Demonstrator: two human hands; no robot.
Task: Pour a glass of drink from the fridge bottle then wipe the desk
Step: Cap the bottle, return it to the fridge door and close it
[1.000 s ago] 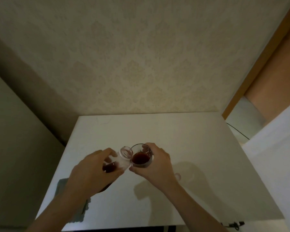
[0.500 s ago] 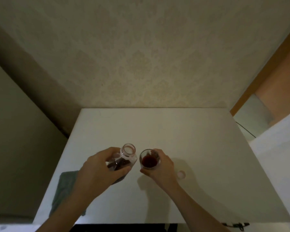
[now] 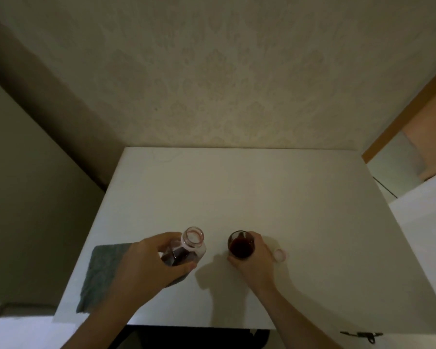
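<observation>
The left hand [image 3: 146, 263] grasps the bottle [image 3: 184, 250], fingers [image 3: 161, 239] and thumb wrapped round its body. The bottle has no cap on, its mouth open toward the camera, and dark red drink fills its lower part. Whether its base touches the desk [image 3: 237, 192] cannot be told.

The right hand [image 3: 256, 263] grasps the glass [image 3: 241, 245], fingers curled round its right and near sides. The glass stands upright on the desk, right of the bottle and apart from it, and holds dark red drink.

A small round cap [image 3: 279, 255] lies on the desk just right of the right hand. A grey cloth [image 3: 101, 270] lies flat at the near left edge of the desk, partly under the left forearm.
</observation>
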